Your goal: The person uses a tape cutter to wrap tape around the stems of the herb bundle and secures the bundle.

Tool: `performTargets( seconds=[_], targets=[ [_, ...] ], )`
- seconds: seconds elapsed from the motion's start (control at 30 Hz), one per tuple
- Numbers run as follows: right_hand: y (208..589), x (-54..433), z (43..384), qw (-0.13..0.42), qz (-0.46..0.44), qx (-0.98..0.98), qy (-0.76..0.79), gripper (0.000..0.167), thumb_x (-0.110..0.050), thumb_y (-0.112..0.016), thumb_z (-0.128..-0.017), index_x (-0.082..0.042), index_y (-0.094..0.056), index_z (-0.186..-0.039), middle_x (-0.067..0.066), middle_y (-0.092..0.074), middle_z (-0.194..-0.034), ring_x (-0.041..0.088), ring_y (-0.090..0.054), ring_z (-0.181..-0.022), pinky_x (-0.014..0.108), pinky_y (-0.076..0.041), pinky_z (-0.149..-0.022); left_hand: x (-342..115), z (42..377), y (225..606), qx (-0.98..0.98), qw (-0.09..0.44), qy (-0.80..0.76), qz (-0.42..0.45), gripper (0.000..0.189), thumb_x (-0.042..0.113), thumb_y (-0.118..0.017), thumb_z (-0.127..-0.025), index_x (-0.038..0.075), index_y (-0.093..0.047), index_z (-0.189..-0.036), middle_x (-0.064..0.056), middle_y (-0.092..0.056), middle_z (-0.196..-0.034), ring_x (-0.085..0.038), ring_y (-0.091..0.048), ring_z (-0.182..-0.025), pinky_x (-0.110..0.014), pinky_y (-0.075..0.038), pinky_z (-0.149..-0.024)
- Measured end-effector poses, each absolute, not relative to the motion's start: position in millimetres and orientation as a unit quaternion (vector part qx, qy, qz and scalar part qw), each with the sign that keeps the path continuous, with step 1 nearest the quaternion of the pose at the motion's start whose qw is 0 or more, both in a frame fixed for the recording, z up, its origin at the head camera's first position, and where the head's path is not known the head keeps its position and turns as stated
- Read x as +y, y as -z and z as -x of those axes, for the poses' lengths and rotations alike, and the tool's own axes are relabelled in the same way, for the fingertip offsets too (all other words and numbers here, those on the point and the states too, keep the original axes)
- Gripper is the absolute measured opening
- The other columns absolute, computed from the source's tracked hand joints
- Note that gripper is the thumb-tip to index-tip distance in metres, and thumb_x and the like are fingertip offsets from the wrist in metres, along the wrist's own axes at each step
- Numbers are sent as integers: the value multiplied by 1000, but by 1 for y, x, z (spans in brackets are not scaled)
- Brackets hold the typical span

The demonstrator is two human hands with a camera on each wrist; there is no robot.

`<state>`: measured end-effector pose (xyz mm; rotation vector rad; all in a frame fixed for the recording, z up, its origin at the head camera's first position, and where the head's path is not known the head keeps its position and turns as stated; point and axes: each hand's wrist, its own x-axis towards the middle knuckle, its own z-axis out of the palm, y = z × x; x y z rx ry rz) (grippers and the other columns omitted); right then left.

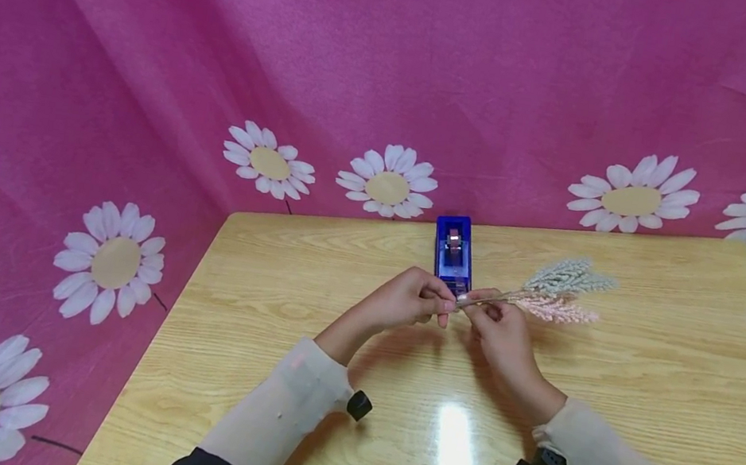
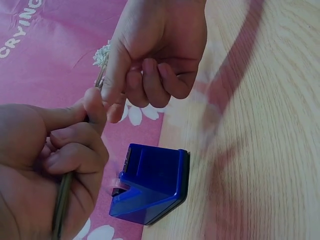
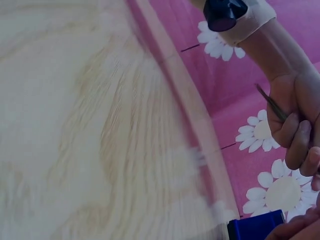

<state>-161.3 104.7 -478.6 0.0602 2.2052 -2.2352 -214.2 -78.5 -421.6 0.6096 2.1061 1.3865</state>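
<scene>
I view the left hand and right hand pinching thin brown stems of pale-green and pink feathery sprays, apparently keeping them bundled.

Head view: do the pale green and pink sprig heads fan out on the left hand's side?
No, the pale green head and the pink head both fan out on the side of the right hand.

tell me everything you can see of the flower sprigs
The flower sprigs have two feathery heads, one pale grey-green, one pink, on thin brownish stems; they look dried or artificial. Held above the wooden table, the heads point toward the person's right. The left hand and right hand grip the stems, whose lower ends jut beyond the left hand.
</scene>
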Motion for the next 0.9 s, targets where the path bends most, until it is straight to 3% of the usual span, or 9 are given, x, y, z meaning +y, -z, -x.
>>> performTargets(
  seconds=[0.13,0.3,0.4,0.5,0.57,0.63,0.7,0.8,0.9],
  targets=[
    [482,105,167,-8,-9,708,706,21,-6,-55,-105,6,-59,-122,-4,-57,-71,12,-47,-58,25,-43,-53,-79,216,423,790,272,-495,-240,22,5,-57,-105,-11,-72,-107,-8,-67,-73,-8,-40,-56,-22,-30,-50],
    [491,108,184,-45,4,711,702,27,-5,-55,-106,5,-57,-131,5,-58,-80,9,-48,-60,21,-41,-52,-79,217,423,790,276,-489,-247,22,4,-56,-105,-13,-70,-106,0,-64,-71,-8,-41,-60,-22,-33,-54],
    [495,111,198,-62,17,727,684,33,-9,-55,-107,3,-54,-138,16,-62,-101,13,-54,-77,21,-47,-63,-79,217,422,788,278,-489,-251,20,3,-57,-105,-14,-68,-106,-11,-67,-75,-8,-45,-64,-23,-37,-61],
    [497,112,215,-57,30,746,663,39,-11,-53,-108,1,-49,-145,28,-57,-127,25,-58,-105,29,-51,-86,-80,216,422,785,280,-491,-254,19,4,-56,-105,-13,-65,-106,-29,-69,-85,-10,-43,-62,-24,-35,-61],
    [498,113,226,-53,44,746,662,44,-11,-53,-108,1,-44,-150,33,-49,-142,39,-54,-123,41,-49,-101,-80,216,421,783,284,-491,-254,18,4,-56,-106,-12,-63,-107,-37,-68,-92,-10,-45,-62,-24,-34,-60],
    [497,113,237,-41,63,740,669,49,-8,-51,-108,0,-38,-155,34,-36,-154,51,-42,-138,54,-38,-114,-81,215,420,782,287,-490,-257,19,5,-54,-107,-12,-62,-108,-38,-68,-94,-11,-42,-61,-24,-30,-58],
    [496,115,246,-28,87,725,682,53,-5,-49,-108,1,-32,-158,37,-25,-160,58,-29,-145,63,-27,-119,-81,215,420,783,288,-486,-260,23,7,-52,-108,-13,-64,-110,-36,-70,-94,-11,-41,-63,-24,-30,-58],
    [495,119,256,10,119,712,692,58,-2,-46,-108,1,-23,-162,34,-15,-166,56,-18,-150,64,-19,-122,-81,215,420,786,288,-475,-270,30,8,-47,-110,-13,-67,-116,-28,-74,-93,-10,-41,-68,-24,-33,-63],
    [499,124,264,46,134,714,686,61,-3,-46,-109,-5,-20,-164,29,-16,-168,50,-18,-153,60,-21,-123,-82,215,419,791,287,-465,-277,33,7,-43,-111,-12,-69,-119,-22,-76,-92,-12,-41,-73,-25,-37,-71]
  ],
)
